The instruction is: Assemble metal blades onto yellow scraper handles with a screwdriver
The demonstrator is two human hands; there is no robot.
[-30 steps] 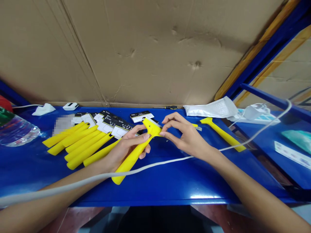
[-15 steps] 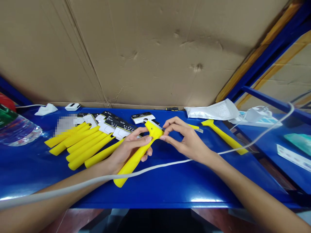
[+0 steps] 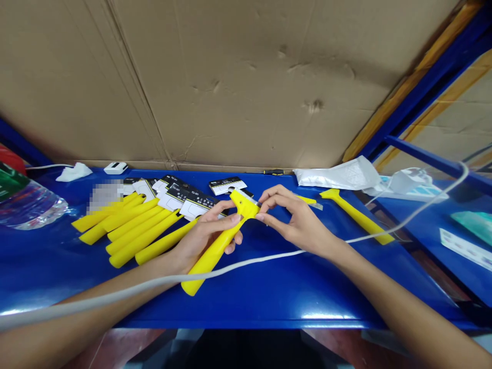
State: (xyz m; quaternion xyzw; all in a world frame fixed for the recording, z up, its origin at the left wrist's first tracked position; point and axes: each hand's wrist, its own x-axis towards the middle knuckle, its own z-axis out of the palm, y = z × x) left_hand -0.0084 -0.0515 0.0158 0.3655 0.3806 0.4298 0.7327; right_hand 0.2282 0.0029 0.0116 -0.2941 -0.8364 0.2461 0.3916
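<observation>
A yellow scraper (image 3: 215, 252) slants across the middle of the view, its wide head up and its handle end toward me. My left hand (image 3: 205, 233) is wrapped around its neck, thumb on top. At the head's right corner, my right hand (image 3: 292, 218) pinches the edge where a thin metal blade (image 3: 243, 193) shows. Its fingertips partly hide that corner. Left of my left hand lie several yellow scraper handles (image 3: 144, 236), side by side, their upper ends on black-and-white printed cards (image 3: 192, 197).
A yellow scraper (image 3: 357, 218) lies at right, near a small yellow cutter (image 3: 307, 200). At the back are a screwdriver (image 3: 273, 172) and a white bubble pouch (image 3: 338, 174). A white cable (image 3: 265, 260) crosses over my forearms. A plastic bottle (image 3: 33, 202) is at left.
The view has shifted very slightly. Both hands keep their hold on the scraper, with hardly any visible movement.
</observation>
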